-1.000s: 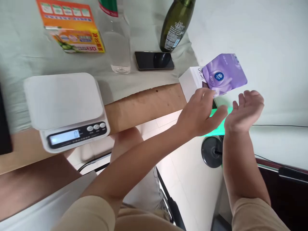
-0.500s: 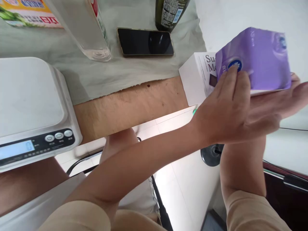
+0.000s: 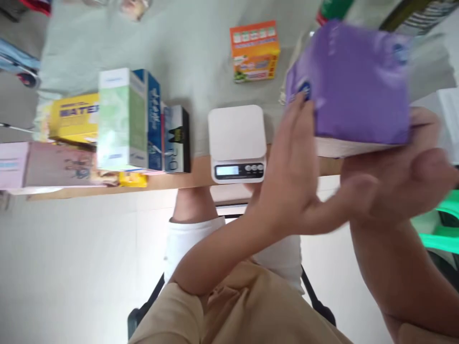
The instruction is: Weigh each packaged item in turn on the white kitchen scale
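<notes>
A purple, plastic-wrapped tissue pack (image 3: 362,86) is held up off the table, right of the kitchen scale (image 3: 237,134). My left hand (image 3: 297,167) presses its fingers along the near left side of the pack, thumb pointing right. Around the lower right side of the pack is my right hand (image 3: 398,172), its palm supporting it from below; some of its fingers are hidden behind the pack. Both hands are slightly blurred. The white scale lies at the table's front edge with its display lit, and neither hand touches it.
An orange box (image 3: 255,51) stands beyond the scale. Left are a green-and-white box (image 3: 122,119), a blue box (image 3: 152,119), a black-and-grey box (image 3: 177,138), a yellow box (image 3: 73,117) and a pink box (image 3: 53,165). A dark bottle (image 3: 419,16) is at far right, above a green stool (image 3: 444,229).
My view has swung left, so the whole scale and the boxes on the left now show. The purple tissue pack has come from the table's right end toward the scale, still between both hands.
</notes>
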Demonstrator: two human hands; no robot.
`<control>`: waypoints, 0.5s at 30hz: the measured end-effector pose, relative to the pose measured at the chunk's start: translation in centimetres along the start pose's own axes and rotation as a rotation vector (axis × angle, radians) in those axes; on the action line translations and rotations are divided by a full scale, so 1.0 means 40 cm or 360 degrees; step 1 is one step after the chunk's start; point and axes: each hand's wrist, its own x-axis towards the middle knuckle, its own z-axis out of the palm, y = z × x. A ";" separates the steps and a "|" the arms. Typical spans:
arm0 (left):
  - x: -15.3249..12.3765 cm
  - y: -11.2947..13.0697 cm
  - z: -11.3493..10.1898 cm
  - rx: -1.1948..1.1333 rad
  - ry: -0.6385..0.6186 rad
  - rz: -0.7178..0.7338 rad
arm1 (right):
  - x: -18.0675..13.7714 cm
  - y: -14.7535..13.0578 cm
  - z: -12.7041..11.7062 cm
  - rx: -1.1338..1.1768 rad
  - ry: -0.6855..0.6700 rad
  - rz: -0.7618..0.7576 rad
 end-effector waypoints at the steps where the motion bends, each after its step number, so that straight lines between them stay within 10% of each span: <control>1: -0.010 -0.038 -0.056 -0.0010 0.0038 -0.0001 | -0.012 0.022 0.050 0.0081 -0.0135 -0.0019; 7: -0.097 -0.197 -0.268 -0.0026 0.0045 -0.0178 | -0.075 0.155 0.242 0.0176 -0.0513 0.0103; 15: -0.122 -0.252 -0.296 -0.0124 0.0025 -0.0266 | -0.082 0.180 0.238 -0.0017 -0.0343 -0.0041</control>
